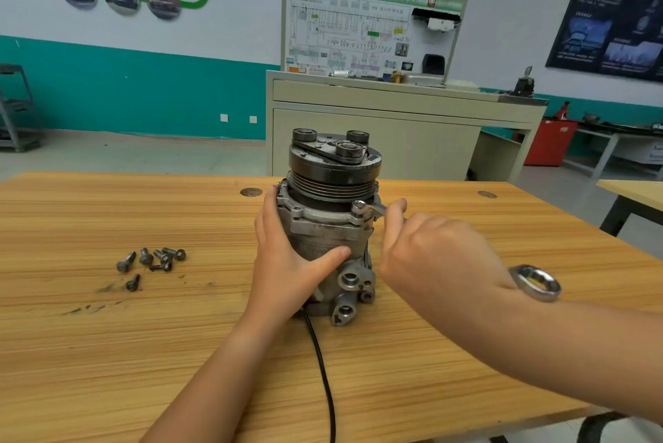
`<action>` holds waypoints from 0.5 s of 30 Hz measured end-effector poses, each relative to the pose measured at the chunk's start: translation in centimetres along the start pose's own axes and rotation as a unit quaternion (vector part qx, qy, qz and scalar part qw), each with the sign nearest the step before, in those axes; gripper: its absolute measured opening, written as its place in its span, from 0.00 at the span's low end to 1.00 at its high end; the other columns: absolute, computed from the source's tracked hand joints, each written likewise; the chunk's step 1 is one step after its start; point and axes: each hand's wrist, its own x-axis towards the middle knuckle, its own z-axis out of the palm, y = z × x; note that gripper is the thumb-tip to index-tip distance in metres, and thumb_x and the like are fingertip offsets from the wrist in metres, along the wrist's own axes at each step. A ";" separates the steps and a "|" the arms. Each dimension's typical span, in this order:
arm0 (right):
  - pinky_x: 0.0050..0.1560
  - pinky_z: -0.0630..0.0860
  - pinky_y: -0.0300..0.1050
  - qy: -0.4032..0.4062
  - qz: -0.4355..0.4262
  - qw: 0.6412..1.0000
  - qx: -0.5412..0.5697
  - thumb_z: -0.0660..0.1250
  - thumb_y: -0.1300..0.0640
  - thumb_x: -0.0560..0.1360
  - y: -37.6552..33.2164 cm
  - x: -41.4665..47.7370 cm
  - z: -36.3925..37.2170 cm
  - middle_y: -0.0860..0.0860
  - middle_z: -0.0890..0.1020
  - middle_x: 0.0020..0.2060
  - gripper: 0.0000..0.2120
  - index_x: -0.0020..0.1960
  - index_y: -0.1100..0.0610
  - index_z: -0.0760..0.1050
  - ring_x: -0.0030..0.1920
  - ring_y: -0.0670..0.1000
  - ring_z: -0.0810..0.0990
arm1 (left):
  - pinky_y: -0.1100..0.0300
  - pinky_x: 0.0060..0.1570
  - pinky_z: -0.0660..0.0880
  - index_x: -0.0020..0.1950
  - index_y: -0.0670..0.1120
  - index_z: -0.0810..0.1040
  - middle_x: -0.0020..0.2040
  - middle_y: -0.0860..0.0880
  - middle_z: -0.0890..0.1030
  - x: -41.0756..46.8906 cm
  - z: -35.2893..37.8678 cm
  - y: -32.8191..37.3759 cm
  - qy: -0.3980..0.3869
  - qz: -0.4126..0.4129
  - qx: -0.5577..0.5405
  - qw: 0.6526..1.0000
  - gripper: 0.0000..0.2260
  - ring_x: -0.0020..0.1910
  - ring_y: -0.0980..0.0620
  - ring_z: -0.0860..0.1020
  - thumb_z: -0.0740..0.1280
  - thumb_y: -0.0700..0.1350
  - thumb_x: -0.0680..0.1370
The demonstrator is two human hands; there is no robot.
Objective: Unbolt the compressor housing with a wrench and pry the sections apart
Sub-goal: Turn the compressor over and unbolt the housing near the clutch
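Note:
The grey compressor (pixel 332 227) stands upright on the wooden table (pixel 143 335), its black pulley on top. My left hand (pixel 290 256) wraps the housing's left side, thumb across the front. My right hand (pixel 430 256) grips a combination wrench (pixel 536 283). The wrench's open end sits on a bolt head (pixel 358 207) at the housing's upper right flange, and its ring end sticks out behind my wrist. The shaft is hidden in my fist.
Several loose bolts (pixel 150 261) lie on the table to the left of the compressor. A black cable (pixel 323 371) runs from the compressor base toward me. A beige cabinet (pixel 376 127) with a wiring board stands behind the table.

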 end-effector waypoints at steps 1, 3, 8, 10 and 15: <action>0.22 0.61 0.37 0.035 0.011 0.998 -0.058 0.38 0.80 0.68 0.6 0.1 0.0 0.55 0.70 0.30 0.27 0.65 0.78 0.58 0.24 0.48 0.66 | 0.64 0.62 0.57 0.75 0.59 0.43 0.65 0.64 0.53 0.0 0.0 0.0 -0.001 -0.001 -0.003 1.000 0.55 0.58 0.75 0.54 0.78 0.56 0.60; 0.22 0.57 0.39 0.066 0.007 0.997 -0.042 0.49 0.72 0.75 2.6 0.2 0.3 0.54 0.69 0.34 0.27 0.73 0.67 0.47 0.26 0.49 0.59 | 0.65 0.62 0.56 0.75 0.59 0.43 0.66 0.63 0.54 -0.1 -0.1 0.1 -0.005 -0.001 -0.008 1.000 0.54 0.58 0.76 0.53 0.77 0.56 0.60; 0.25 0.60 0.41 0.063 -0.003 0.997 0.036 0.53 0.64 0.75 5.3 1.0 2.3 0.47 0.66 0.30 0.35 0.73 0.48 0.35 0.28 0.47 0.64 | 0.66 0.62 0.55 0.75 0.60 0.42 0.72 0.61 0.53 -0.1 -0.3 0.2 -0.009 -0.001 -0.008 1.000 0.54 0.58 0.74 0.54 0.77 0.57 0.61; 0.23 0.60 0.42 0.070 -0.025 0.997 0.005 0.53 0.67 0.74 4.9 0.9 3.0 0.51 0.64 0.29 0.37 0.71 0.54 0.30 0.26 0.49 0.64 | 0.66 0.62 0.55 0.75 0.60 0.43 0.72 0.60 0.53 -0.2 -0.2 0.2 -0.008 0.000 -0.010 1.000 0.54 0.60 0.73 0.54 0.77 0.57 0.61; 0.16 0.56 0.35 0.158 -0.076 0.985 0.005 0.68 0.73 0.61 7.4 1.5 4.7 0.54 0.62 0.21 0.35 0.68 0.67 0.65 0.16 0.51 0.61 | 0.63 0.64 0.56 0.72 0.65 0.41 0.72 0.62 0.53 -0.3 -0.4 0.4 -0.011 0.003 -0.012 1.000 0.53 0.63 0.69 0.54 0.76 0.58 0.60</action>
